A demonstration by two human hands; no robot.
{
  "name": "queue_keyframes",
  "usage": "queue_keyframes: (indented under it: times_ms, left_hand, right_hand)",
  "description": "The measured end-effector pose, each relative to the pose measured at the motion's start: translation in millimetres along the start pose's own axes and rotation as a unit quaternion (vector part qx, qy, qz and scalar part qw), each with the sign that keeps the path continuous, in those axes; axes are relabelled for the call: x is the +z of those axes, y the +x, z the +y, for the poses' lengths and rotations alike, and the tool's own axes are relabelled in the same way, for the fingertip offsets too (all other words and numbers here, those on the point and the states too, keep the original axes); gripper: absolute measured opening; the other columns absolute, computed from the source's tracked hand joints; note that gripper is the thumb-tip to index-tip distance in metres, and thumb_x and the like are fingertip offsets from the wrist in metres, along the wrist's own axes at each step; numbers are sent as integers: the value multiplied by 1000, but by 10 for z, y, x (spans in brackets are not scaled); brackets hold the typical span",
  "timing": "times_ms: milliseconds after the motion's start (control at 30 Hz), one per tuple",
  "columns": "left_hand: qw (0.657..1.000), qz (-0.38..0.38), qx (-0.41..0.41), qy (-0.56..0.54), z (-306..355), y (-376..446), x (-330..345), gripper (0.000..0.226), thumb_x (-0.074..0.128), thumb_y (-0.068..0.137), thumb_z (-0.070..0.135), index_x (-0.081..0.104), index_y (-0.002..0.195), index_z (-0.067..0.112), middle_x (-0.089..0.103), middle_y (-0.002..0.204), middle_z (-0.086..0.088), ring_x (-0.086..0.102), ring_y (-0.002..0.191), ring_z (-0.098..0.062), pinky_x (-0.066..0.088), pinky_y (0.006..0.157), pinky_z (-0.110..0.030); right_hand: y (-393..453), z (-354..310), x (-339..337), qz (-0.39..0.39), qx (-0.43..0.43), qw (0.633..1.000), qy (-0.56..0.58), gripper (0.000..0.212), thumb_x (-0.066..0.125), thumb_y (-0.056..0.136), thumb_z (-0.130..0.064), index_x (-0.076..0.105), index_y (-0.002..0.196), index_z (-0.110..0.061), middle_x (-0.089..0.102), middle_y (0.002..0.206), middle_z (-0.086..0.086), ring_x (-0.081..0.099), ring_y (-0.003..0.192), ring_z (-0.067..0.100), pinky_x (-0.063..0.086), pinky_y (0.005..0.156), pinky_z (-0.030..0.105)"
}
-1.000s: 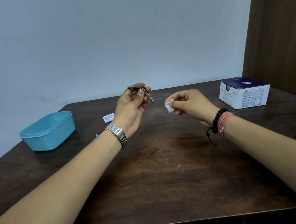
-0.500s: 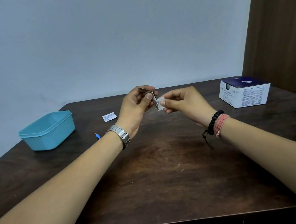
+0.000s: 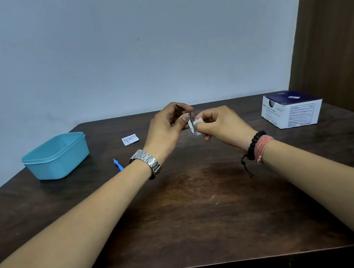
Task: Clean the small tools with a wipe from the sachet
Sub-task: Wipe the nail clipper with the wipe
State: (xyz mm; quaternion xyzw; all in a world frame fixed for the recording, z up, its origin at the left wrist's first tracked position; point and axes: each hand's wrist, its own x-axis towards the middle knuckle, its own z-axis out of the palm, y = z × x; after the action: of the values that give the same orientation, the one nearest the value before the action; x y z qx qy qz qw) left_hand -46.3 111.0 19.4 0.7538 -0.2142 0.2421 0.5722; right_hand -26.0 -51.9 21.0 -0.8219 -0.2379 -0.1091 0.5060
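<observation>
Head view: slim silver nail clipper (image 3: 190, 125); lever raised.

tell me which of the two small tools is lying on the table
The blue-handled tool, lying beside the left wrist; the metal nail clipper is held up in the hands.

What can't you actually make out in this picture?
- Head view: the small metal tool is partly hidden by the left hand; what kind it is stays unclear.
- The wipe is mostly hidden inside the right hand.
- Print on the sachet and the box is too small to read.
- The blue tool is too small to identify.
</observation>
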Motion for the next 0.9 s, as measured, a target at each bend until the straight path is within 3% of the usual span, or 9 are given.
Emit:
queue_keyframes:
  times_ms: [133,233,367,533,700,900]
  left_hand:
    - [1000,-2,5,12,2,13,-7,28,53,95,0,64,93,26,70,93,-1,68,97,-17,57,84,-31]
    - [1000,9,-10,0,-16,21,-22,28,53,95,-1,64,93,24,69,94,-1,68,100,-18,56,83,-29]
    - [999,21,-34,-6,-50,23,-55,21,57,94,3,67,95,20,70,97,-5,69,97,-20,57,82,-28]
    - [996,-4,-65,-54,-67,-3,-13,11,63,90,4,69,98,10,71,96,-9,68,83,-12,56,76,-25]
    - [980,40,-108,-160,-40,14,-36,12,63,88,-1,67,88,10,65,94,-9,68,76,-12,56,73,-22]
    - [947,28,-169,-272,-32,-1,10,6,58,90,-3,63,93,0,64,86,-9,69,73,-10,57,71,-19]
  right_hand:
    - [7,-4,-22,17,15,999,25,11,63,81,-15,71,74,-17,62,61,-7,56,53,9,49,64,25]
    - [32,22,-55,34,40,995,85,8,65,84,-10,72,83,-8,62,67,2,54,58,13,49,61,25]
    - [37,40,-88,53,27,985,164,3,70,87,-7,71,86,-9,69,72,5,61,60,11,52,57,19]
    - [-1,28,-20,57,-32,993,103,7,74,84,-6,70,89,-4,72,77,8,70,69,18,60,69,27]
    - [-59,-40,0,64,-112,992,-18,3,76,82,-12,76,84,-14,74,76,-6,70,72,1,55,72,15]
    - [-99,-100,-13,81,-135,987,-24,7,73,85,-11,78,90,-12,76,81,-4,70,75,-1,52,73,11]
